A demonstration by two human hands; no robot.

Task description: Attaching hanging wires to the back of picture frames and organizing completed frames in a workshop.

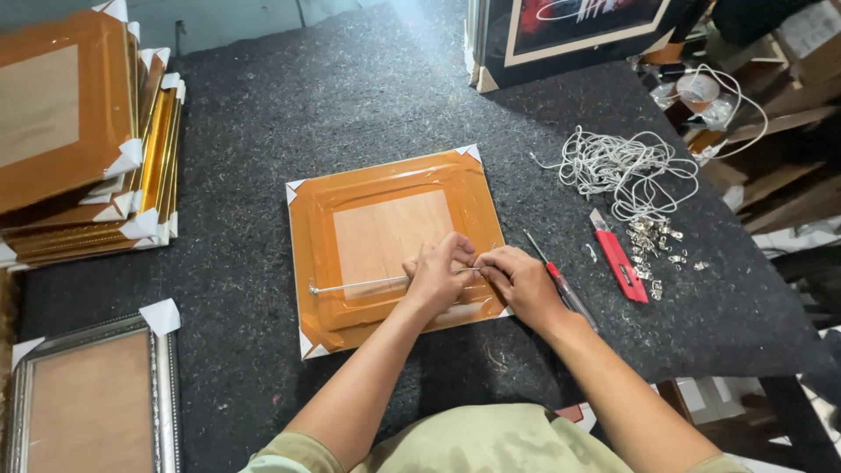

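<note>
From the head view, your left hand and right hand meet over the lower right part of the picture frame, which lies face down in the middle of the grey felt table. Both hands are closed in a pinch on the end of a pale cord; the fingertips touch each other near the frame's right rail. The cord's long axis runs left to right across the wooden backing, from a small fitting near the left rail straight into your fingers, so the free length lies to the left of the grip and your left hand is the nearer one to it.

Just beside your right wrist lies a screwdriver, pointing up and away. Farther right are a red utility knife, a scatter of small metal hangers and a loose tangle of white cord. A stack of frames sits at the far left, well apart.
</note>
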